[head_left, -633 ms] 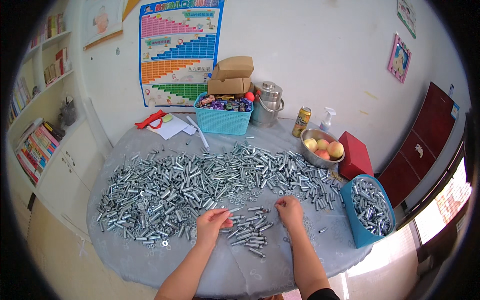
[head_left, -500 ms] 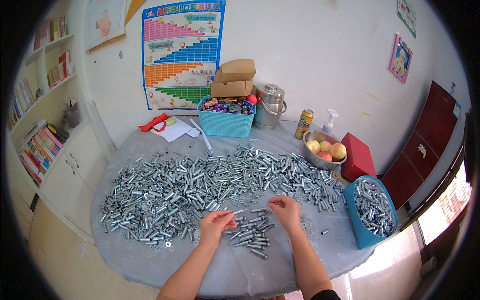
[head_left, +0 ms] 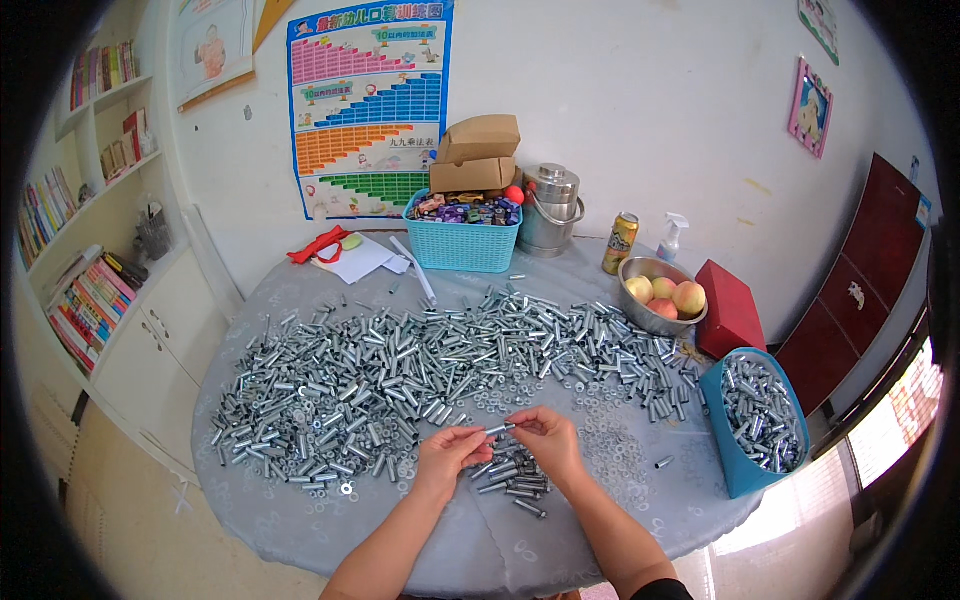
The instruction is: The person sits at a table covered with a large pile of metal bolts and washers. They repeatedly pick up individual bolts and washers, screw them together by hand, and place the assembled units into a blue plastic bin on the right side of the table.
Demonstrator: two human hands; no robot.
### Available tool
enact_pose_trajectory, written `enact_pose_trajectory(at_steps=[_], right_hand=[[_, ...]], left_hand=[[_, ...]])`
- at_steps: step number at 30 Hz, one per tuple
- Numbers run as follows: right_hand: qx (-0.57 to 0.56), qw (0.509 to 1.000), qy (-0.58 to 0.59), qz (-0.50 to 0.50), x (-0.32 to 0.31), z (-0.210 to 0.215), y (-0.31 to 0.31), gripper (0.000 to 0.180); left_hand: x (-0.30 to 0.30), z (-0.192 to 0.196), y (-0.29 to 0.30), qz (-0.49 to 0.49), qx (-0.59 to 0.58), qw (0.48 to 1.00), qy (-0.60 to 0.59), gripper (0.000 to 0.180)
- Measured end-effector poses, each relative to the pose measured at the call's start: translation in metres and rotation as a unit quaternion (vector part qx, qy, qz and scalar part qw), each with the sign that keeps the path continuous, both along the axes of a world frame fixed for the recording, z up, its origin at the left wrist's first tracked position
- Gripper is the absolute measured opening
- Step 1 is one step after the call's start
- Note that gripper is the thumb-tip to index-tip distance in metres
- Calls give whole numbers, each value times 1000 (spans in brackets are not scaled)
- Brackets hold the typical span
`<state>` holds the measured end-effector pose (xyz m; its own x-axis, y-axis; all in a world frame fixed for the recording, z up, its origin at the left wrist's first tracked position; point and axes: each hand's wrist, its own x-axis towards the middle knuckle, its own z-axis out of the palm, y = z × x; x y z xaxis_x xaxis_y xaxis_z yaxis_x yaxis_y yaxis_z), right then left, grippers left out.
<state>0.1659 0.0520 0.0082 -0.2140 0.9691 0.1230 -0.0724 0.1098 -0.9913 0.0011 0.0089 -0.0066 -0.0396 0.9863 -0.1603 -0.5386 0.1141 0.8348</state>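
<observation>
Head view: the left hand point(head_left: 452, 460) and right hand point(head_left: 548, 438) meet at the fingertips over the front half of the tabletop point(head_left: 440, 560), pinching a short metal piece point(head_left: 498, 430) between them, one at each end. Directly below lies a small group of bolts point(head_left: 520, 480), partly hidden by the hands. Beyond them a broad heap of metal parts point(head_left: 400, 350) spans the middle, its near border just ahead of the fingers; flat washers point(head_left: 615, 450) spread beside the right wrist, with a lone sleeve point(head_left: 664, 463) farther right. A strip of grey cloth runs from the bolts to the curved near edge, crossed by both forearms. A blue bin point(head_left: 735, 450) of similar parts bounds the right edge; a basket point(head_left: 462, 248) and a fruit bowl point(head_left: 655, 322) stand toward the far edge.
</observation>
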Motion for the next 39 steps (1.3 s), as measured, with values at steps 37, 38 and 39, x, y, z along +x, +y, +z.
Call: enact_pose_trajectory(at_steps=[37,38,39], right_hand=[[167,982,-83,-9,1,1,2,17],[143,987,-63,-21,3,4,5,17],[120,989,-63,-53,8,7,8,17]], left_hand=[[-10,-4,4,41,-13,996,-84,17],[-12,-4,5,46,-9,995,-91,17],[-13,-4,5,48,-5,994,-103,17]])
